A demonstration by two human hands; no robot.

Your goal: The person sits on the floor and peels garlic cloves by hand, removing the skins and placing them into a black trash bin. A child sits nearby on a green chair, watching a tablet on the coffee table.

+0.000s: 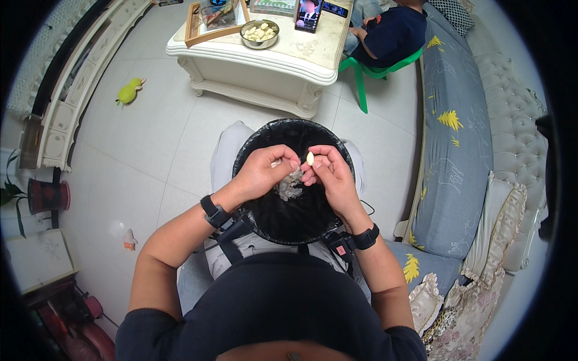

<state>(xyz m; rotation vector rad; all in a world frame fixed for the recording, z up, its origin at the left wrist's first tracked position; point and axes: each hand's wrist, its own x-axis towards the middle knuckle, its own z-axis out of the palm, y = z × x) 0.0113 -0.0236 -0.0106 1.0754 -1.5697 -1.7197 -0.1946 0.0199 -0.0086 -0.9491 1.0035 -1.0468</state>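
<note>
A peeled garlic clove (310,159) is pinched between the thumb and forefinger of my right hand (333,177), over a black-lined bin (289,225). Close beside it, my left hand (264,171) has its thumb and forefinger closed together; whether a scrap of skin is between them is too small to tell. Loose pale garlic skins (290,189) lie in the bin below both hands. The bin stands between my knees. A steel bowl (259,44) of peeled cloves rests on the white table ahead.
The low table (253,61) also bears a wooden tray (192,34) and a lit phone (308,16). At its right a person (390,34) sits on a green chair (361,85). A grey sofa (451,149) runs along the right. A green plush toy (129,91) lies on the floor.
</note>
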